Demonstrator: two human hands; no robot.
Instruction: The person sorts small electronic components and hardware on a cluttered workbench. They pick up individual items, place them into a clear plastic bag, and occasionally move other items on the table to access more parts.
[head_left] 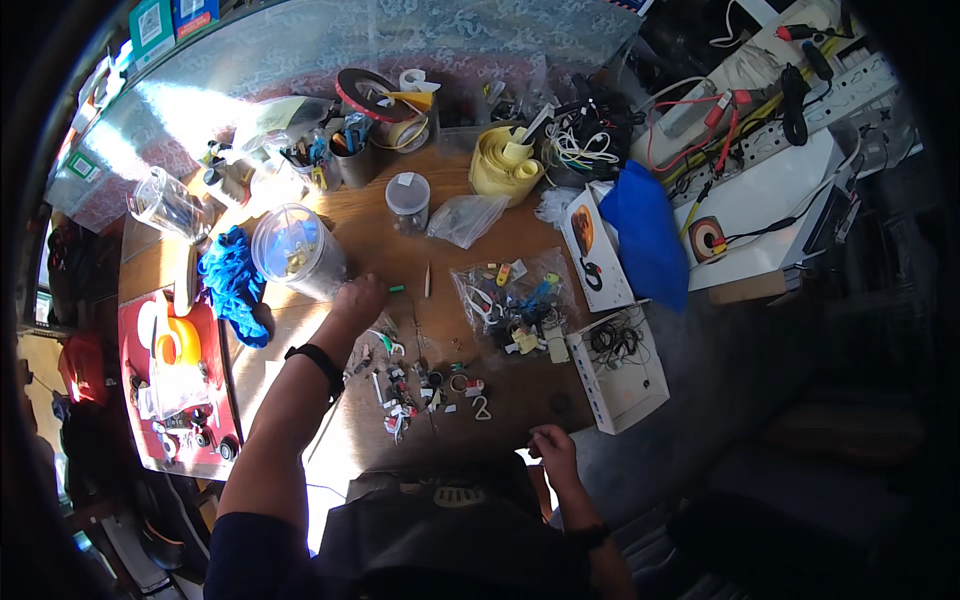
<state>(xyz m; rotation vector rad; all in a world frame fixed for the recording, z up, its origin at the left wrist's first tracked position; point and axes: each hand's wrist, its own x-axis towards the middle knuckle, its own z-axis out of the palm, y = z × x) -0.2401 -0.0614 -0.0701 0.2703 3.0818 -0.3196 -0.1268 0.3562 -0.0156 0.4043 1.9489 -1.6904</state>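
Note:
My left hand (362,299) reaches over the table beside the base of a clear plastic tub (300,250). Its fingers are bunched together, and what they hold, if anything, is hidden. Just right of them lies a small green piece (397,289), with a pen-like stick (428,280) a little farther right. Below that hand spreads a loose pile of small odds and ends (400,395), among them a key ring (459,383) and a white hook (482,408). My right hand (555,455) hovers at the table's near edge, fingers curled, no object visible in them.
A plastic bag of small parts (515,305) lies right of centre, next to a white box with thin cables (620,370). Blue gloves (232,275) and a red tray (180,440) sit at left. A lidded jar (408,203) and a yellow roll (500,165) stand at the back.

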